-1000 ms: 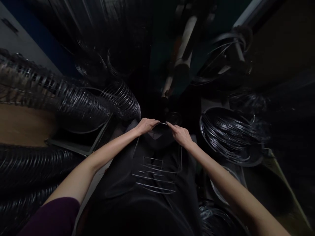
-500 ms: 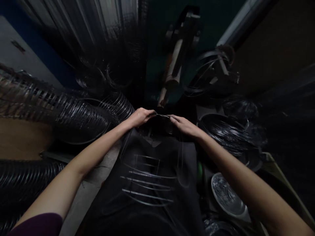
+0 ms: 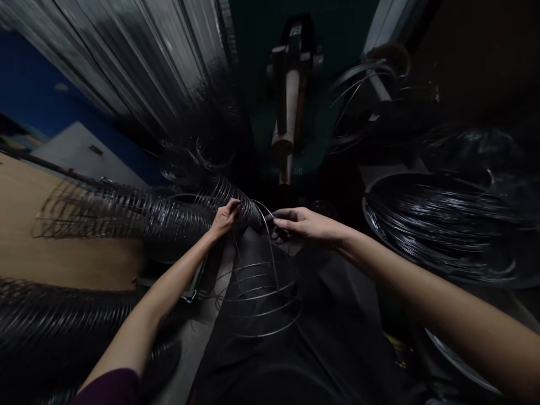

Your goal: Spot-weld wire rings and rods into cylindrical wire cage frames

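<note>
A wire frame (image 3: 270, 297) of several curved metal wires hangs over the dark cloth on my lap. My left hand (image 3: 226, 217) is closed on the frame's upper left part, its fingers pinched together. At the upper right of the frame, my right hand (image 3: 291, 223) has thumb and forefinger near the curved wire; its other fingers are dark and blurred, so whether it grips the wire is unclear. Ahead of both hands stands a machine (image 3: 287, 112) with a rod-like arm pointing down towards them.
Stacked wire rings (image 3: 169, 216) lie to the left, with more coils (image 3: 63, 320) below. A round basin (image 3: 371, 216) of wire pieces stands at the right. Wire loops (image 3: 358, 73) hang beside the machine. Another dish rim (image 3: 459, 360) shows at lower right.
The view has turned left. My hands have moved apart from the short wire stretch between them; the wire frame has tilted, and my right hand's fingers look looser.
</note>
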Available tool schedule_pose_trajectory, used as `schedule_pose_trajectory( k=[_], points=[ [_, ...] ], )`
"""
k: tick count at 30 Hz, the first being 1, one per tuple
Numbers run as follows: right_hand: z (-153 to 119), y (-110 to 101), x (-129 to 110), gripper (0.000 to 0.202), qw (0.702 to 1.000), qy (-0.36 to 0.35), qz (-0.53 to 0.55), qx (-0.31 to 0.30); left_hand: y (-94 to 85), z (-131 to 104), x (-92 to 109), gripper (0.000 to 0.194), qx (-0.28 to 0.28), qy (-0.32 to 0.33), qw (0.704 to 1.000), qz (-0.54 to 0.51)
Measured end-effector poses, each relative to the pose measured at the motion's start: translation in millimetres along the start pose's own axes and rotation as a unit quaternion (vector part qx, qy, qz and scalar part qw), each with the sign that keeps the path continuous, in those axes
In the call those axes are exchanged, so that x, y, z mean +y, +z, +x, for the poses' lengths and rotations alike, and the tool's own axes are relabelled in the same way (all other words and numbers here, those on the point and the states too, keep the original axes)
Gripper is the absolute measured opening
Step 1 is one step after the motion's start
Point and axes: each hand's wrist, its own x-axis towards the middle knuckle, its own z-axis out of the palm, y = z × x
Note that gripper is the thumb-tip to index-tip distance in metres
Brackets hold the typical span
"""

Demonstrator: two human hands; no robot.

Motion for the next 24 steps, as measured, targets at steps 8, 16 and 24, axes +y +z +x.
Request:
schedule_pose_trajectory(
  k=[8,16,24],
  points=[
    [-2,12,-4,0.043,0.990,0.009,-0.106,0.089,-18.8,-8,12,0.031,0.002,0.016,0.999,0.031],
    [0,-17,9,0.039,0.808,0.006,-0.551,0.208,12.0,15,60,0.026,-0.072,0.104,0.980,0.153],
    [12,-24,31,0.054,0.601,0.076,-0.779,0.163,32.1,28,77,0.031,-0.106,0.142,0.946,0.271]
  ],
)
